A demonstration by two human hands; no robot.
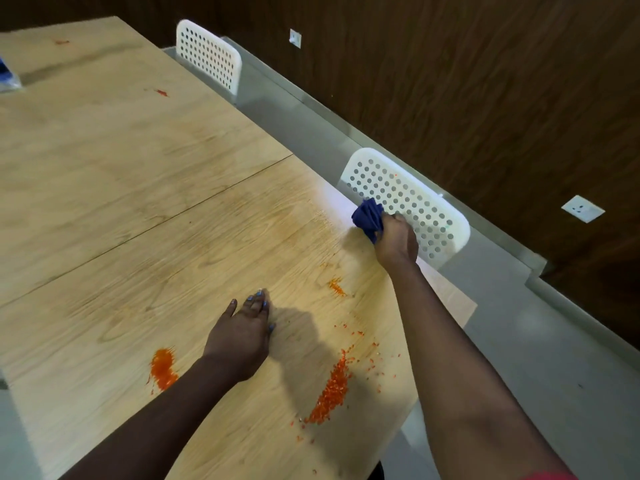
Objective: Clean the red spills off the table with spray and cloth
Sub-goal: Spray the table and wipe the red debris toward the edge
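Note:
My right hand [396, 242] grips a bunched blue cloth [369, 216] at the far right edge of the light wooden table [138, 174]. My left hand [244, 336] rests flat on the table, fingers straight, near the front. Red spills mark the wood: a thick patch [162, 368] left of my left hand, a long scatter of red bits [332, 389] at the front right, a small orange smear [336, 286] below my right hand, and small spots farther away [161, 92] [62, 41]. No spray bottle is clearly in view.
Two white perforated chairs stand along the table's right side, one [405, 202] right behind my right hand, one [207, 55] farther back. A blue and clear object [8, 76] sits at the left edge. Grey floor and a dark wood wall lie to the right.

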